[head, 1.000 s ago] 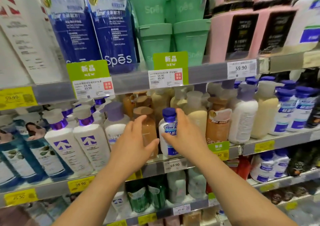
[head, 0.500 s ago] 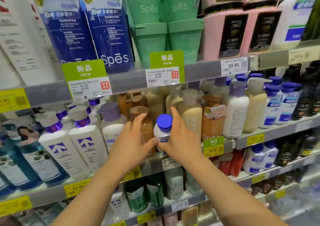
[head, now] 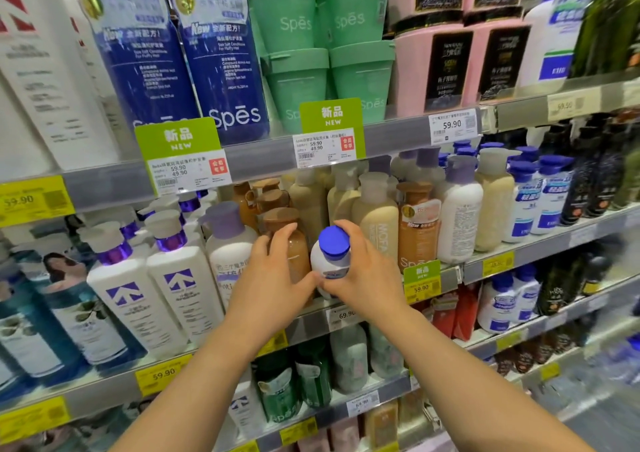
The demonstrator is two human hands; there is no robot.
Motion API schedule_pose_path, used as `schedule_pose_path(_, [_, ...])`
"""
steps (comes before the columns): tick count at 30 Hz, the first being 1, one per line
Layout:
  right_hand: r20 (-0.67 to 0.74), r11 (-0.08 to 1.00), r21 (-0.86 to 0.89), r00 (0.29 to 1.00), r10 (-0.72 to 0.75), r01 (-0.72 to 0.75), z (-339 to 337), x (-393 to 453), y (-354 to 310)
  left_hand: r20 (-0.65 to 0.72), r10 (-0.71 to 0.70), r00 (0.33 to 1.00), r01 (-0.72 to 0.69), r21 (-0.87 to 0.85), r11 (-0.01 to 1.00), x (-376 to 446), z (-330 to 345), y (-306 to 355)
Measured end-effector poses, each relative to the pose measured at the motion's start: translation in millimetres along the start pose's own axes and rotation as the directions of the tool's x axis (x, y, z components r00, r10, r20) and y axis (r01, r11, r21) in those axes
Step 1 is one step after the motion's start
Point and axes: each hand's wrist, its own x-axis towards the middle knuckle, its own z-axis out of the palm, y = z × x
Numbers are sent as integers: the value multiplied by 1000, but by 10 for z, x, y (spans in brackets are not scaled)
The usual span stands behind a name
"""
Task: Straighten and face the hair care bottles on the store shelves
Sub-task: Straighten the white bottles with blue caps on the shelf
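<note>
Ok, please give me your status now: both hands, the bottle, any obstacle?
Right hand grips small white bottle with blue cap. Left hand touches it and brown bottle. Neighbouring bottles crowd both sides.

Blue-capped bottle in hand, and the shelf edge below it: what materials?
Blue-capped bottle: looks like glossy white plastic with a soft sheen; its cap is matte blue plastic with a ribbed rim. Shelf edge: probably grey metal behind a clear plastic price strip, going by the glare; hard to be sure.
</note>
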Motion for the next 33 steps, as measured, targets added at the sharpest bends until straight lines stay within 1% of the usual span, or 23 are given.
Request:
schedule_pose_path(3, [-52, 995, 103, 998, 21, -15, -93, -47, -23, -66, 62, 996, -59, 52, 997, -61, -2, 87])
schedule_pose_path(7, [-90, 983, 179, 994, 54, -37, -365, -61, -12, -35, 156, 987, -157, -24, 987, -33, -9, 254])
schedule_pose_path(9, [-92, 971, 228, 992, 88, -65, -530, -70, 39, 17, 217, 976, -217, 10, 976, 16, 23, 345])
schedule_pose_path(11, [-76, 956, 277, 989, 126, -100, -695, -87, 131, 102, 245, 964, -247, 10, 969, 63, 95, 470])
schedule_pose_path(14, [-61, 931, 339, 984, 169, -139, -921, -111, 346, 197, 244, 950, -251, 9, 968, 126, 291, 722])
schedule_pose_path(19, [-101, 881, 448, 971, 216, -149, -1312, -157, 838, 252, 243, 937, -242, -33, 970, 223, 714, 1285])
schedule_pose_path(23, [-128, 886, 440, 966, 226, -150, -1690, -144, 1345, 253, 216, 943, -194, -110, 975, 356, 1156, 1797])
schedule_pose_path(27, [-106, 887, 424, 962, 252, -185, -2132, -70, 1892, 245, 205, 948, -181, -117, 976, 458, 1542, 2407])
schedule_pose_path(31, [-107, 877, 442, 960, 257, -186, -2540, 38, 2442, 327, 220, 919, -182, -143, 973, 637, 1825, 2935])
schedule_pose_path(33, [-111, 880, 437, 959, 260, -187, -2710, 91, 2685, 324, 191, 927, -145, -161, 976, 783, 1893, 3106])
